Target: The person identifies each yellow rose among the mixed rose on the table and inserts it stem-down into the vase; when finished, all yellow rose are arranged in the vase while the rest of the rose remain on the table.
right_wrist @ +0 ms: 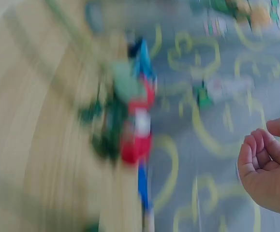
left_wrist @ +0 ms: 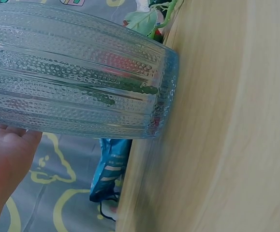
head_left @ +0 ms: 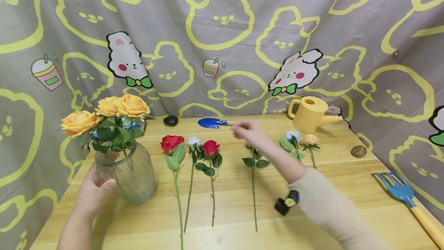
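At the left of the head view my left hand [head_left: 91, 192] grips a ribbed glass vase [head_left: 138, 176], thumb on its near side. The fingers behind the glass are partly hidden. Yellow roses [head_left: 133, 105] with green leaves stand in the vase. My right hand [head_left: 252, 133] is in the air over the table's middle, fingers loosely curled and holding nothing. It hides the head of a stemmed flower [head_left: 254, 188] lying below it. Left of that lie a red rose [head_left: 172, 144], a white flower [head_left: 194, 141] and another red rose [head_left: 211, 147]. The right wrist view is blurred.
A blue trowel [head_left: 209, 123] and a black stone [head_left: 170, 120] lie at the back. Rightward are a yellow watering can [head_left: 308, 115], a light blue flower [head_left: 293, 136], a peach flower [head_left: 310, 139], a brown stone [head_left: 359, 151] and a blue fork [head_left: 399, 188]. A blue package [left_wrist: 111, 166] lies behind the vase.
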`<state>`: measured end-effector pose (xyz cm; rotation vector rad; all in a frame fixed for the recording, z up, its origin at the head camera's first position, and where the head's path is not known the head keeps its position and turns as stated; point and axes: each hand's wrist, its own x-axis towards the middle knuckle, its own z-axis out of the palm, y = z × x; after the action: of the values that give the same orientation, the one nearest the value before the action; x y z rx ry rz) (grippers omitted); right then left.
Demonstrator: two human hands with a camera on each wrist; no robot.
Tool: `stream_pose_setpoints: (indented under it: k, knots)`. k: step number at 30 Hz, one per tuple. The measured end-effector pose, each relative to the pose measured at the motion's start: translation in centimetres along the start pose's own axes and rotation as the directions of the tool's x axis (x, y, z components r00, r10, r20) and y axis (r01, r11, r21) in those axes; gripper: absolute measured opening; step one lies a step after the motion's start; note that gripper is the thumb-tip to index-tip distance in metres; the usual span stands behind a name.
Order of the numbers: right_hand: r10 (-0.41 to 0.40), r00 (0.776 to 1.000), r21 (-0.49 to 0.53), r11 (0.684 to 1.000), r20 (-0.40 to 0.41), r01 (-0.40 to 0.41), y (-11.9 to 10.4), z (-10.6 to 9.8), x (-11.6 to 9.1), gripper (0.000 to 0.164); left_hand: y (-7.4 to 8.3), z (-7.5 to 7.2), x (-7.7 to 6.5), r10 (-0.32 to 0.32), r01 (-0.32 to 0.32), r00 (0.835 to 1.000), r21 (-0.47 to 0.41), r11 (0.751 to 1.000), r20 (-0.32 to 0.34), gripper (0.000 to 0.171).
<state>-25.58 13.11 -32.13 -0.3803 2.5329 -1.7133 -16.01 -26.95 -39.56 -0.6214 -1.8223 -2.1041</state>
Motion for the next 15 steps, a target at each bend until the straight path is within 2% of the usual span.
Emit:
stream_pose_setpoints:
  k: [6,8,11,15]
  knots:
    - [0.118,0.983,-0.111,0.985,-0.143,-0.135,6.3,-10.1,-4.1,0.038,0.1,0.0,0.2,-0.01,0.01,1.0,-0.008,1.0,0.007,0.057]
    - [0.162,0.973,-0.094,0.979,-0.162,-0.179,8.5,-13.1,-5.6,0.039,0.1,0.0,0.2,-0.009,0.009,1.0,-0.01,1.0,0.008,0.056]
    - [0.284,0.954,0.002,0.958,-0.091,-0.285,11.4,-16.8,-7.6,0.037,0.1,-0.1,0.1,-0.012,0.013,1.0,-0.018,1.0,0.007,0.056]
    - [0.422,0.904,0.086,0.901,0.059,-0.426,14.3,-19.7,-9.5,0.028,0.1,-0.1,0.1,-0.032,0.032,0.999,-0.017,0.999,-0.005,0.057]
